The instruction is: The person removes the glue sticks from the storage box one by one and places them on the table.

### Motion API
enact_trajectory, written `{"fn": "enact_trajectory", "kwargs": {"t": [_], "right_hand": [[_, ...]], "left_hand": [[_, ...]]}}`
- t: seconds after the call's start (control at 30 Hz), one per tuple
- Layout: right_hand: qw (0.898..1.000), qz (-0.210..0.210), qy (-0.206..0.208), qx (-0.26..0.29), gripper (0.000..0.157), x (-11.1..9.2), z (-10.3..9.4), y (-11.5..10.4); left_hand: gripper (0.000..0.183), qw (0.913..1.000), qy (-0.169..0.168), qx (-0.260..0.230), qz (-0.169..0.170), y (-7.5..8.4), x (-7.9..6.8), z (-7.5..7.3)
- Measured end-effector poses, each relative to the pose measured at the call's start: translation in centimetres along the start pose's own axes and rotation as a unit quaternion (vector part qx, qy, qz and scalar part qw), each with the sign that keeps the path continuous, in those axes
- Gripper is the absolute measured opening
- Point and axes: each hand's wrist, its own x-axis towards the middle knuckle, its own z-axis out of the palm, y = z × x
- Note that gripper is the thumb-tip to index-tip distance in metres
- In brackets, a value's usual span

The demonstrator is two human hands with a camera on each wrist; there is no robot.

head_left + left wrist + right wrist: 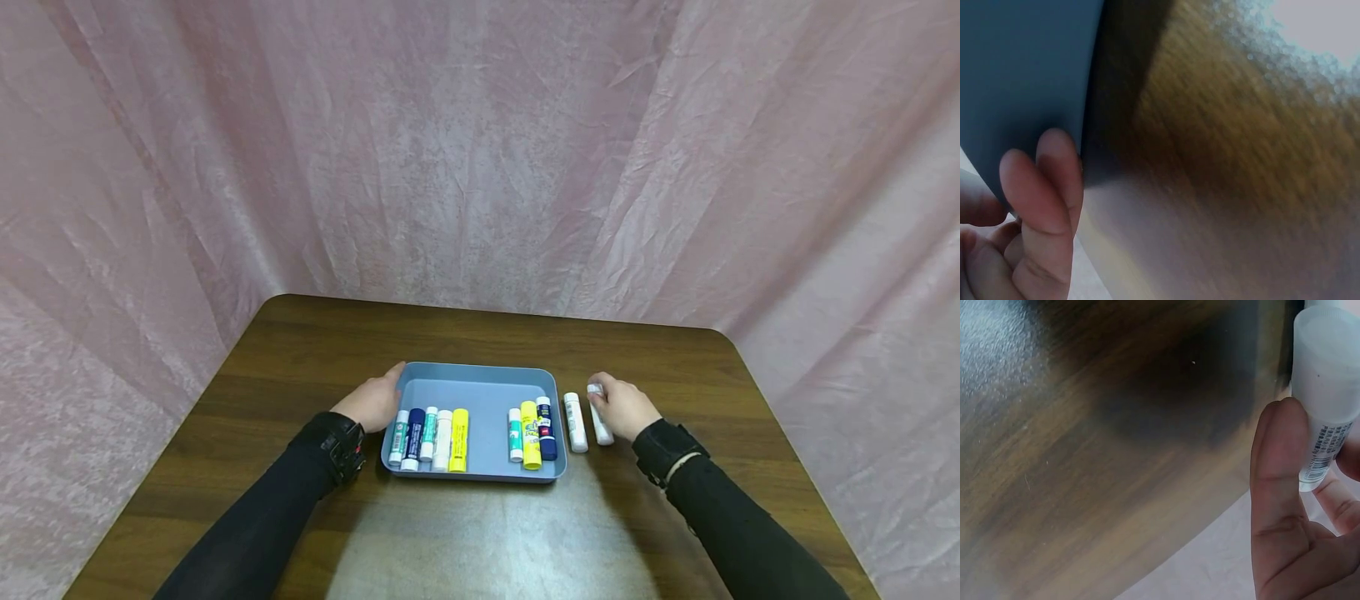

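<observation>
My left hand [375, 402] pinches the left rim of a shallow blue-grey tray [480, 377]. Up close, its fingers [1034, 187] press against the tray's outer wall [1022, 69]. To the right of the tray, my right hand [626, 408] grips a white glue stick [602, 427] between thumb and fingers. The right wrist view has this white glue stick [1329, 381] with a barcode on its side. A second white glue stick [575, 423] lies on the table between the tray and that hand.
Inside the tray, several glue sticks, including a yellow one [459, 440], form a row at the left. Three more, among them a yellow one [530, 435] and a dark blue one [547, 429], lie at the right. Pink curtains [480, 167] hang behind the wooden table [645, 342].
</observation>
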Motion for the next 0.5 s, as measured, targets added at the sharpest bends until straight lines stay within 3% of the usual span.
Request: {"fn": "enact_trajectory", "kwargs": {"t": [0.5], "right_hand": [[1.000,-0.017,-0.008,-0.010,0.025,0.08,0.97,0.05]], "left_hand": [[0.061,0.9998,0.004,0.016,0.005,0.02,-0.02,-0.02]]}}
